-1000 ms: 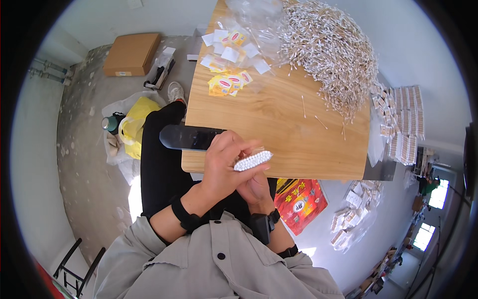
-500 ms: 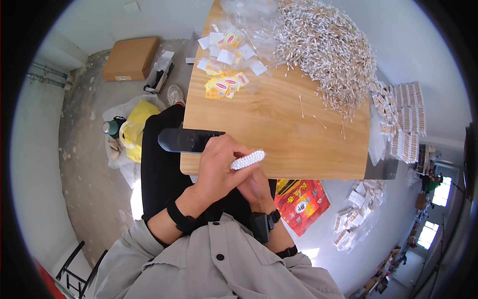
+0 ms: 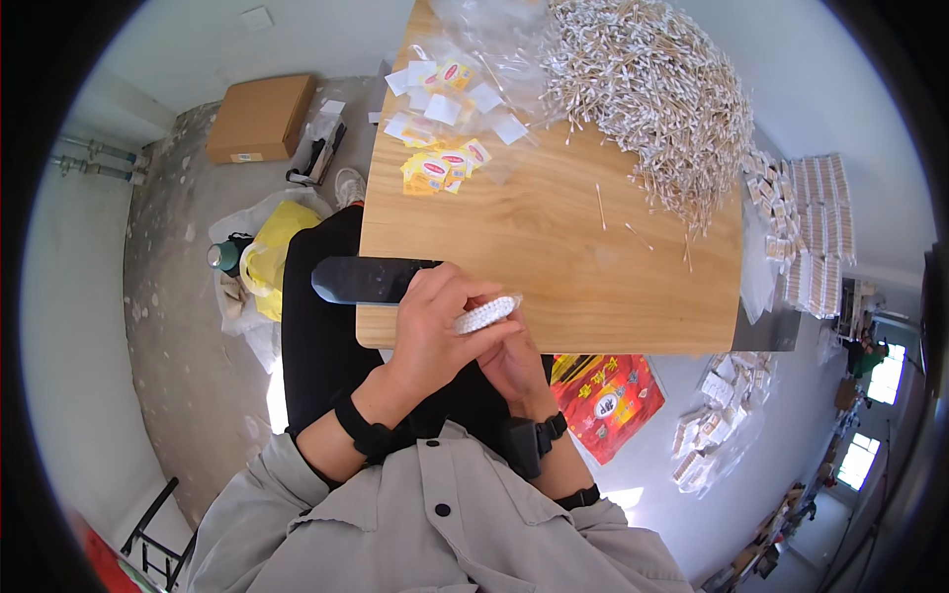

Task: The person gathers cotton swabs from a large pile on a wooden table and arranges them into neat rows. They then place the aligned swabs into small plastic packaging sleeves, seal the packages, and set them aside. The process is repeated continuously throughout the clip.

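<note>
Over the near edge of the wooden table, my left hand is closed round a tight bundle of cotton swabs, its white tips packed side by side and facing up. My right hand is at the bundle's right side with curled fingers against it; some of these fingers are hidden behind the bundle. Beyond, a large heap of loose cotton swabs covers the far right of the table. A few single swabs lie apart from it.
Yellow printed cards and clear plastic bags lie at the table's far left. A dark flat strip juts past its left edge. Packed swab bundles are stacked right of the table; a red printed bag lies below it.
The swab bundle has shifted slightly left and tilted, so its tips show as a narrower band. My right fingers have moved up along its right side. The view has shifted a little.
</note>
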`<state>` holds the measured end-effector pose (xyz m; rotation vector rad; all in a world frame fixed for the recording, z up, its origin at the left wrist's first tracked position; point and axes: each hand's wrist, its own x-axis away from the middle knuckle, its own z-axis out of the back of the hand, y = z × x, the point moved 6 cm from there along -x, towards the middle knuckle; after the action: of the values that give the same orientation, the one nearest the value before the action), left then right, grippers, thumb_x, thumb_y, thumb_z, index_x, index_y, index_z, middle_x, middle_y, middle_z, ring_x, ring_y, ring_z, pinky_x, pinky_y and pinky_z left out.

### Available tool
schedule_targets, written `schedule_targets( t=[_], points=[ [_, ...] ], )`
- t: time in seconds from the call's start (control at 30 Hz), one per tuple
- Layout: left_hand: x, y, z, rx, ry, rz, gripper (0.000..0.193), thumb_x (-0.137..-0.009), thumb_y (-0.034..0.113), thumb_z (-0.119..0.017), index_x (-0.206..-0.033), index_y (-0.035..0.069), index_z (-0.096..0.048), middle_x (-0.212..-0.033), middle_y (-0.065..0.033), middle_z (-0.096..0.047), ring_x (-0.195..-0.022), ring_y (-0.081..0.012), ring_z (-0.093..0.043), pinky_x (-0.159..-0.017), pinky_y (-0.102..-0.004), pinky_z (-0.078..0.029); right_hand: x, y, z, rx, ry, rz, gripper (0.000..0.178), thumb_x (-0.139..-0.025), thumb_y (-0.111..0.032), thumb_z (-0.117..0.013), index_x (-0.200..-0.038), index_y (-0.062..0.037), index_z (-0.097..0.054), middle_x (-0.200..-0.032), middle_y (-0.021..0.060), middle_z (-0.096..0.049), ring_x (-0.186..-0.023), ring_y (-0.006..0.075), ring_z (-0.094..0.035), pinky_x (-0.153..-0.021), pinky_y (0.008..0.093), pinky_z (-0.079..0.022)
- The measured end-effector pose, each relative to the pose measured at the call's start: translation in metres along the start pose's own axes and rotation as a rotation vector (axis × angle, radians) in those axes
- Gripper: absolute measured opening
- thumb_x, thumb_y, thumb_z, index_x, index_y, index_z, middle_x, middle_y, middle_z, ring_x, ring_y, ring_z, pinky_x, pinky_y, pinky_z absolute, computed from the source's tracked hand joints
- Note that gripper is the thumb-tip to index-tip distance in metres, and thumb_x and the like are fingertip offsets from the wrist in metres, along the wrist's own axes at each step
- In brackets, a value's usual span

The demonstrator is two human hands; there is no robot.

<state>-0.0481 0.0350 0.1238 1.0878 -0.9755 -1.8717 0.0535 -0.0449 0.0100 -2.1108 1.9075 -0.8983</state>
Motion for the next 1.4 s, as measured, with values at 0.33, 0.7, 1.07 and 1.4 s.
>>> schedule_targets(
  t=[0.33, 0.7, 1.07, 1.4],
  points=[
    [-0.002, 0.011, -0.007, -0.034, -0.041, -0.098, 0.036, -0.068, 0.015, -0.084, -0.102, 0.012, -0.074, -0.077, -0.0039, -0.056, -0.074, -0.0224, -0.055, -0.069, -0.0343, -0.041, 0.000, 0.004, 0.015, -0.122, 0.042, -0.028, 0.043, -0.101, -0.027, -0.054, -0.139, -0.0120, -0.040, -0.125, 0.0048, -0.058, -0.111, 0.0155, -0.061, -0.089, 0.0301, -0.053],
    [-0.001, 0.002, -0.010, 0.057, -0.076, 0.057, 0.024, -0.073, 0.011, -0.079, -0.094, 0.006, -0.068, -0.080, -0.0062, -0.057, -0.072, -0.0241, -0.055, -0.069, -0.0360, -0.041, 0.001, -0.010, 0.009, 0.004, 0.098, 0.002, 0.040, -0.100, -0.021, -0.056, -0.137, -0.0104, -0.044, -0.109, 0.0014, -0.062, -0.094, 0.0111, -0.061, -0.080, 0.0266, -0.051],
    [0.023, -0.057, -0.021, 0.340, 0.009, 0.594, 0.025, -0.097, 0.024, -0.064, -0.090, 0.001, -0.062, -0.074, -0.0022, -0.058, -0.071, -0.0068, -0.049, -0.063, -0.0250, -0.044, 0.011, -0.052, -0.007, 0.708, 0.236, 0.233, 0.027, -0.100, -0.019, -0.057, -0.120, -0.0002, -0.059, -0.102, 0.0016, -0.063, -0.091, 0.0090, -0.056, -0.080, 0.0244, -0.046],
    [0.033, -0.063, -0.030, 0.335, -0.026, 0.681, 0.039, -0.102, 0.033, -0.055, -0.085, -0.002, -0.060, -0.070, -0.0001, -0.058, -0.069, -0.0052, -0.046, -0.062, -0.0269, -0.044, -0.001, -0.051, -0.022, 0.941, 0.519, 0.394, 0.032, -0.103, -0.024, -0.052, -0.091, 0.0048, -0.061, -0.077, 0.0068, -0.060, -0.074, 0.0089, -0.052, -0.068, 0.0272, -0.045]
  ],
)
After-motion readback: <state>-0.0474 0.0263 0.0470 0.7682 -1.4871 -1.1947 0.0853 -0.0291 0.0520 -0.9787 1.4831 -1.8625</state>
